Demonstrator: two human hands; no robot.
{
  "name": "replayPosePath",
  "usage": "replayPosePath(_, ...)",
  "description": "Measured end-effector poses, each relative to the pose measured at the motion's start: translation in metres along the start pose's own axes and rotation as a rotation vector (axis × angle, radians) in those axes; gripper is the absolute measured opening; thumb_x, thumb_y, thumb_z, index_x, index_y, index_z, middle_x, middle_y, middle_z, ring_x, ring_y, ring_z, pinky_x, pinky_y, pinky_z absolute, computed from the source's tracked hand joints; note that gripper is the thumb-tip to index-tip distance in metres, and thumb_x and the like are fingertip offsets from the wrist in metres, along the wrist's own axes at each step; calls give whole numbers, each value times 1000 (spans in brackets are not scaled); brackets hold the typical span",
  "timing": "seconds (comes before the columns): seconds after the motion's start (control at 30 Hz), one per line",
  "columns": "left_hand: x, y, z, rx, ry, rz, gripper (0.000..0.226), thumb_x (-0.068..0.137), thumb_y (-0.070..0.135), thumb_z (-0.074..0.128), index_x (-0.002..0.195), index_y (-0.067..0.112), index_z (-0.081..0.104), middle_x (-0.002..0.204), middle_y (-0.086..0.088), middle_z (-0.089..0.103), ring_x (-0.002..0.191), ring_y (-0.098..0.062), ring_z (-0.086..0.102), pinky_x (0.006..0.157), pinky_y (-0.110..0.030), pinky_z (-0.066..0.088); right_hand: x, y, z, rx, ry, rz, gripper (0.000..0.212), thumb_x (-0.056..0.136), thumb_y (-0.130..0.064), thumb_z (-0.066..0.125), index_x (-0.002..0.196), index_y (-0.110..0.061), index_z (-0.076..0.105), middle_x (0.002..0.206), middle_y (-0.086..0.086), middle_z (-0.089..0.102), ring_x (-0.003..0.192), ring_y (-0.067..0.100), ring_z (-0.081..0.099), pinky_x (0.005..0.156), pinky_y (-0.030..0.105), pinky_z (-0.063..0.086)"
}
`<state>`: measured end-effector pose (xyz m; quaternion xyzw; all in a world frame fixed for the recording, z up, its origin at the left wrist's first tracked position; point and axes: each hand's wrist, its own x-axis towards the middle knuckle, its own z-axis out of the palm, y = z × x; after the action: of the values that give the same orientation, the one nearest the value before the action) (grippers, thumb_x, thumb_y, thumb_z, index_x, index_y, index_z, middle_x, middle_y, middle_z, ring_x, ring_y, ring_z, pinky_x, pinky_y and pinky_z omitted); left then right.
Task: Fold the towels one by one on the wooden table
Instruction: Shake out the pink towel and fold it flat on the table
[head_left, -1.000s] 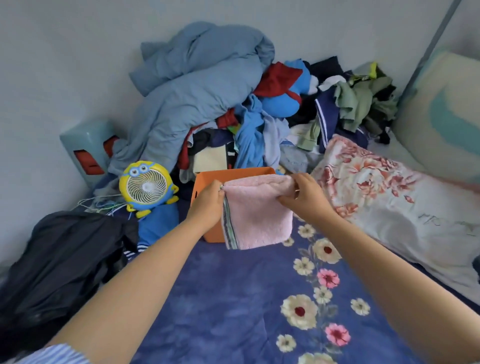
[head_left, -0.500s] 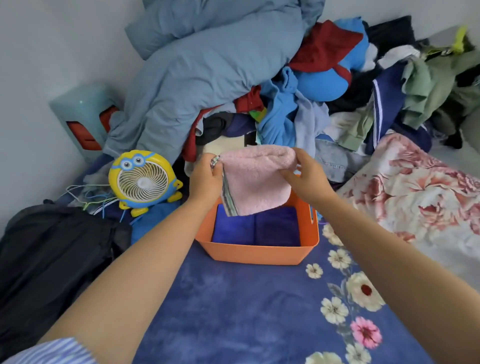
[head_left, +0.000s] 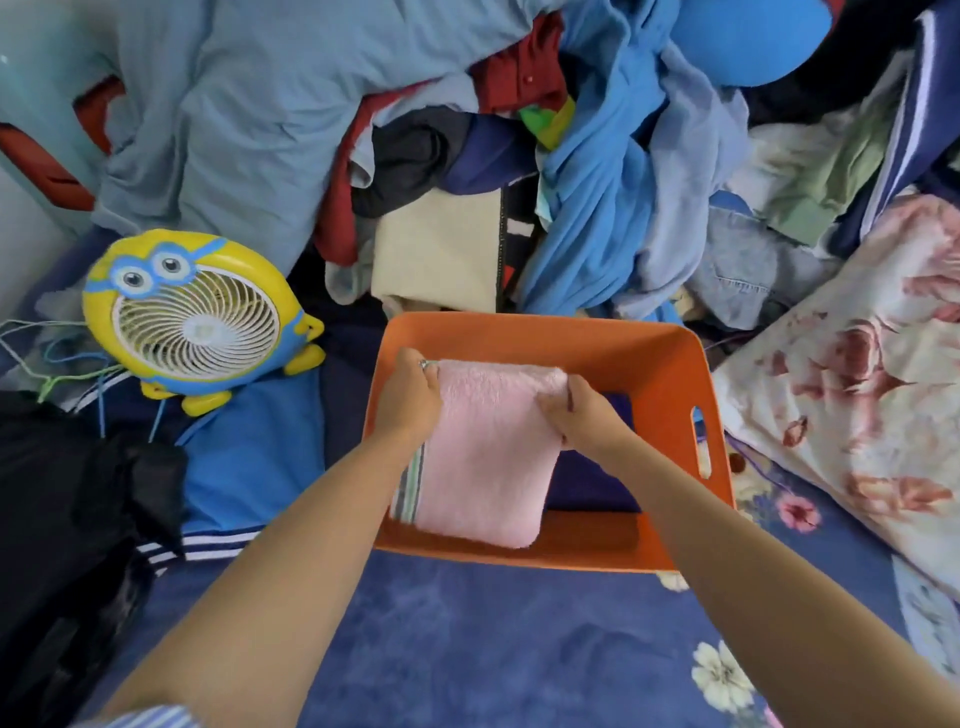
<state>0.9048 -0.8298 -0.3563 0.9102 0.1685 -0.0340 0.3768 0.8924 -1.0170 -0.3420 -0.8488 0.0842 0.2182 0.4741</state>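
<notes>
A folded pink towel (head_left: 488, 452) with a striped edge hangs down into an orange plastic basket (head_left: 670, 374). My left hand (head_left: 410, 400) grips its top left corner and my right hand (head_left: 582, 410) grips its top right corner. Under the pink towel, dark blue folded towels (head_left: 597, 483) lie on the basket's floor. The basket stands on a blue floral blanket (head_left: 467, 639).
A yellow and blue cartoon fan (head_left: 192, 322) sits left of the basket. A tall heap of clothes (head_left: 467, 145) rises behind it. A floral pillow (head_left: 862, 374) lies to the right, and black fabric (head_left: 67, 519) to the left.
Both hands have carried the pink towel forward and down, from above the blanket into the orange basket. The view has tilted down and closer to the basket.
</notes>
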Motion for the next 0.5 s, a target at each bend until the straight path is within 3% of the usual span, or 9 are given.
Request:
replayPosePath(0.13, 21, -24, 29, 45, -36, -204, 34, 97, 18, 34, 124, -2, 38, 110, -22, 57, 101, -36, 56, 75, -36, 41, 38, 18, 31, -36, -44, 207, 44, 94, -27, 42, 130, -1, 38, 123, 16, 53, 106, 31, 57, 87, 45, 52)
replayPosePath(0.27, 43, -49, 61, 97, -108, -355, 48, 99, 17, 27, 143, 4, 16, 139, -20, 42, 123, -36, 45, 97, -40, 38, 78, 39, 57, -94, -14, 254, 45, 94, -30, 42, 128, -1, 40, 126, 17, 52, 111, 31, 53, 84, 36, 48)
replayPosePath(0.4, 61, -61, 85, -19, -45, -439, 45, 100, 19, 24, 143, 7, 17, 141, -18, 40, 127, -35, 42, 104, -40, 33, 109, 56, 72, -128, 77, 244, 41, 94, -29, 41, 120, 2, 45, 120, 17, 55, 103, 31, 54, 71, 28, 37)
replayPosePath(0.5, 69, -56, 91, -53, 94, -280, 39, 96, 15, 35, 133, 2, 31, 133, -20, 47, 122, -37, 45, 99, -40, 36, 123, 60, 79, 29, 164, 256, 37, 94, -29, 41, 116, 1, 47, 100, 10, 58, 76, 18, 50, 61, 28, 39)
